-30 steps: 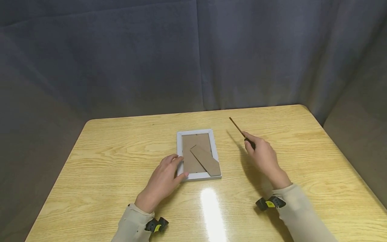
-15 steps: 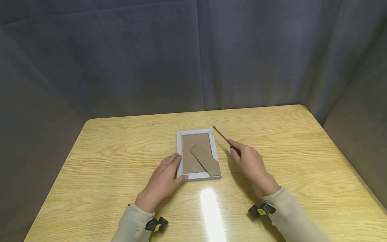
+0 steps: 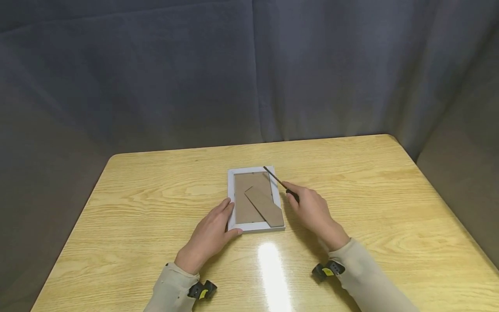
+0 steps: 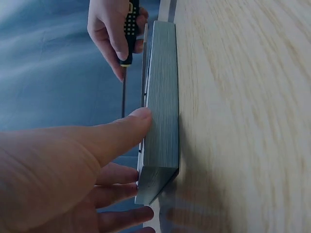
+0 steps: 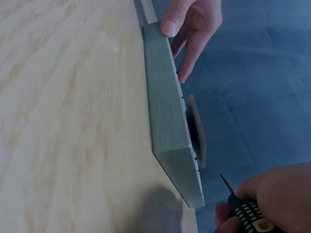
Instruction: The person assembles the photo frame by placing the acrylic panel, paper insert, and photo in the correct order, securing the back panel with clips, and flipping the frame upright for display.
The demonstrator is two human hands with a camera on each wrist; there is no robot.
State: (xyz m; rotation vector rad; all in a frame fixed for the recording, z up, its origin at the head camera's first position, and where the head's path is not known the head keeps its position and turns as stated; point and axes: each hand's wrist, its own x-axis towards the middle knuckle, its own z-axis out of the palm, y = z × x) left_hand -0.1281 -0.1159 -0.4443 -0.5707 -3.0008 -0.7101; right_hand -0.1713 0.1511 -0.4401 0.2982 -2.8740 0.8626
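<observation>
A picture frame (image 3: 231, 186) with a pale grey rim lies face down on the table, its brown backing board (image 3: 249, 180) up. The slanted easel leg (image 3: 269, 210) on its back stands slightly raised in the right wrist view. My left hand (image 3: 208, 236) is at the near-left corner; its straight thumb touches the near edge and its extended fingers lie along the left side. My right hand (image 3: 312, 210) grips a screwdriver (image 4: 131, 29) by its black, yellow-dotted handle. The thin shaft points away and left, its tip overlapping the frame's far-right corner in the head view.
The wood-grain table (image 3: 148, 186) has rounded far corners and ends at a dark grey curtain (image 3: 175, 86). A bright light reflection lies on the wood in front of the frame. Each sleeve carries a black wrist camera (image 3: 202, 289).
My right hand has moved left with the screwdriver, bringing the tip from beside the frame to over its far-right corner. My left thumb has slid slightly down to the frame's near edge.
</observation>
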